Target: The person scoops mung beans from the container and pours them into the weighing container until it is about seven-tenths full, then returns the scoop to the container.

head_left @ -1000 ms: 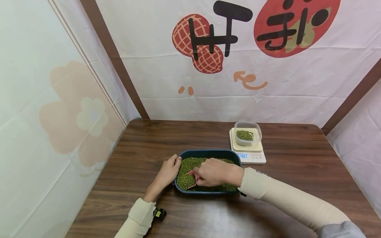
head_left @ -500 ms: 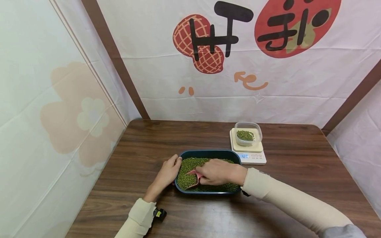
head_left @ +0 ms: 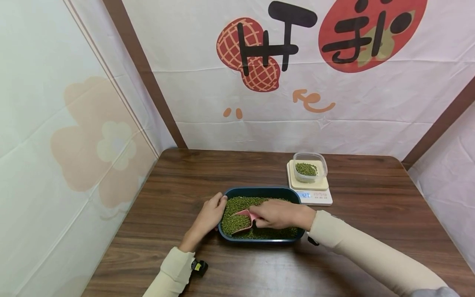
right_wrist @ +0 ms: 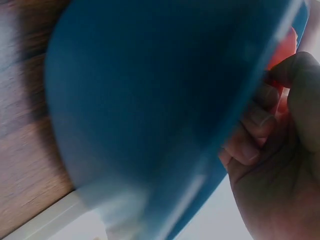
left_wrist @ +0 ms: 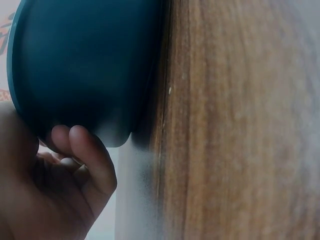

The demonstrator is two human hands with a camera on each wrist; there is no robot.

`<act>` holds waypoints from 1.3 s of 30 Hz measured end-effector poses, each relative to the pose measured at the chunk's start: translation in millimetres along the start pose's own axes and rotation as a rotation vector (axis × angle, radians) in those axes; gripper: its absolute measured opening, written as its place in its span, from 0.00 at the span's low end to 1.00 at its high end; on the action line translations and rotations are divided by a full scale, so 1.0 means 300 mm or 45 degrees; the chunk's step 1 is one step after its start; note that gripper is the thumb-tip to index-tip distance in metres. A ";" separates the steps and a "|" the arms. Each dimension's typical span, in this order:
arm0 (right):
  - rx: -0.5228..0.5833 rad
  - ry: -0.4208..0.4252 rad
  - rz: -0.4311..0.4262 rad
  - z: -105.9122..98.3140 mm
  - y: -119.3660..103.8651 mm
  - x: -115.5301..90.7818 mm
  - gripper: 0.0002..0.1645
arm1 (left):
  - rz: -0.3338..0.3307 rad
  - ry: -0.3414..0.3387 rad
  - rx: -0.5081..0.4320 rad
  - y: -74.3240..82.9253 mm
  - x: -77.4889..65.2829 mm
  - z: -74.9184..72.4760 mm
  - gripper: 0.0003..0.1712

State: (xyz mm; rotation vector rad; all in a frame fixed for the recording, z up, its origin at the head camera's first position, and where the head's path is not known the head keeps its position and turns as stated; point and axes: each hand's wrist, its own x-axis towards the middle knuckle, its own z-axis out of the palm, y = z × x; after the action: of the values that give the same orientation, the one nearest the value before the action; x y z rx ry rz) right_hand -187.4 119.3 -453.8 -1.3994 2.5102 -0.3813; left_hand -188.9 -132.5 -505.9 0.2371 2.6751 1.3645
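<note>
A dark blue tub (head_left: pixel 259 192) of small green beans, which look like mung beans (head_left: pixel 241 203), stands on the table. At its left end my left hand (head_left: pixel 210 213) grips the rim; the left wrist view shows curled fingertips (left_wrist: pixel 79 137) against the outer wall. Over the beans, my right hand (head_left: pixel 280 213) holds a pink scoop (head_left: pixel 253 218) by its handle. The scoop's bowl points left and is heaped with beans. In the right wrist view the tub wall (right_wrist: pixel 145 100) hides most of the scoop, and the right hand (right_wrist: pixel 280 165) has its fingers curled round the handle.
Behind the tub to the right, a white kitchen scale (head_left: pixel 319 199) with a lit display bears a clear plastic container (head_left: pixel 311 178) partly filled with green beans. The table (head_left: pixel 178 173) is dark wood. A printed cloth (head_left: pixel 208 136) hangs along its back edge.
My right hand has drawn the scoop a little to the right, and more of its filled bowl shows above the beans. The left hand stays at the tub's rim.
</note>
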 end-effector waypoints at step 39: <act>-0.106 0.375 -0.013 0.005 0.078 -0.101 0.09 | -0.005 -0.011 0.017 -0.007 0.003 0.005 0.23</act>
State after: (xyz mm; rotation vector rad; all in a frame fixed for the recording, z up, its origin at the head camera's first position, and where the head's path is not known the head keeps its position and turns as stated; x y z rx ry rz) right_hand -190.0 157.0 -460.6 -1.4830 2.7818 -0.5256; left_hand -189.7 -132.5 -508.4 0.2386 2.6773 1.3422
